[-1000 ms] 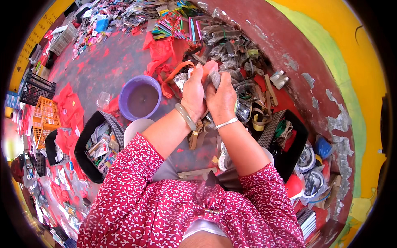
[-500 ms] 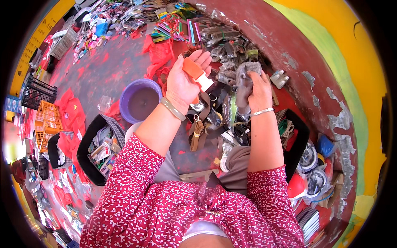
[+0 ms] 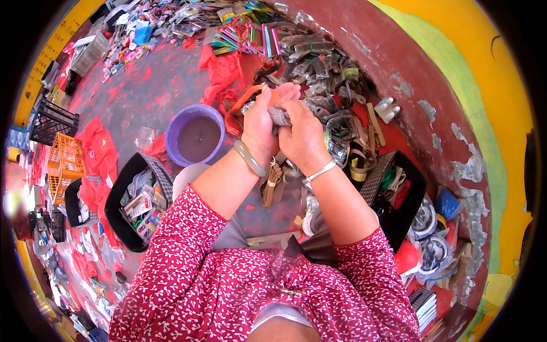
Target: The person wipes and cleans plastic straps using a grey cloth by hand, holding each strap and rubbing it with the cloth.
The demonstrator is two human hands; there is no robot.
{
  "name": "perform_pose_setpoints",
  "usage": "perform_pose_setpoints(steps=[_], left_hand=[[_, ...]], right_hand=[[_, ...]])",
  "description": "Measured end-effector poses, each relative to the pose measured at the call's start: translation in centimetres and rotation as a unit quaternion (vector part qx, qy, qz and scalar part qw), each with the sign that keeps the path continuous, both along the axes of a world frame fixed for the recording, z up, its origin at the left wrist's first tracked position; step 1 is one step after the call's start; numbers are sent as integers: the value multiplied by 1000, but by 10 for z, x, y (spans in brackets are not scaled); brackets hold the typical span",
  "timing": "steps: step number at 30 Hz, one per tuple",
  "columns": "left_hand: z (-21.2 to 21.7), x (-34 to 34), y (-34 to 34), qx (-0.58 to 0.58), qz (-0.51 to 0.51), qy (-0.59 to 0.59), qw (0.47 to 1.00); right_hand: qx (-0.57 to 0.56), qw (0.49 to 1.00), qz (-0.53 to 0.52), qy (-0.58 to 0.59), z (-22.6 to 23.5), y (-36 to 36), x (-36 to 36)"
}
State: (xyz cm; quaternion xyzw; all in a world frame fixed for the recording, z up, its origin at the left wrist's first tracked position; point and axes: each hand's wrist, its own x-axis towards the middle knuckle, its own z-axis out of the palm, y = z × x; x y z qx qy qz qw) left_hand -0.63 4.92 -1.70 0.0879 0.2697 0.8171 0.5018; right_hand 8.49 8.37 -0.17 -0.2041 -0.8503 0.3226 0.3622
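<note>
My left hand (image 3: 260,130), with a pale bangle at its wrist, holds an orange strap (image 3: 244,100) whose loop hangs out past the thumb side. Pressed against it is my right hand (image 3: 303,135), closed on a grey cloth (image 3: 280,115) that lies between the two palms. The cloth and fingers hide the strap's buckle. Beyond and below the hands spreads a heap of brown and dark belts (image 3: 310,48), many in clear plastic. One coiled brown belt (image 3: 272,185) lies in front of my lap.
A purple basin (image 3: 171,137) of murky water stands left of my hands. Black bins (image 3: 117,219) with assorted goods flank my knees. Orange (image 3: 67,162) and black crates (image 3: 48,122) stand far left. A peeling red wall (image 3: 399,85) curves along the right.
My right hand has swung left with the grey cloth and now presses it onto the strap in my left hand. The strap's white buckle has gone out of sight.
</note>
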Motion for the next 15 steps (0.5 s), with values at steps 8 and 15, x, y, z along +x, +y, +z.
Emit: perform_pose_setpoints(steps=[8,15], left_hand=[[-10,-3,-2,39,-68,42,996],[16,-16,2,74,-57,-20,995]], right_hand=[[-328,931,93,-131,2,20,11],[-511,831,24,218,27,75,70]])
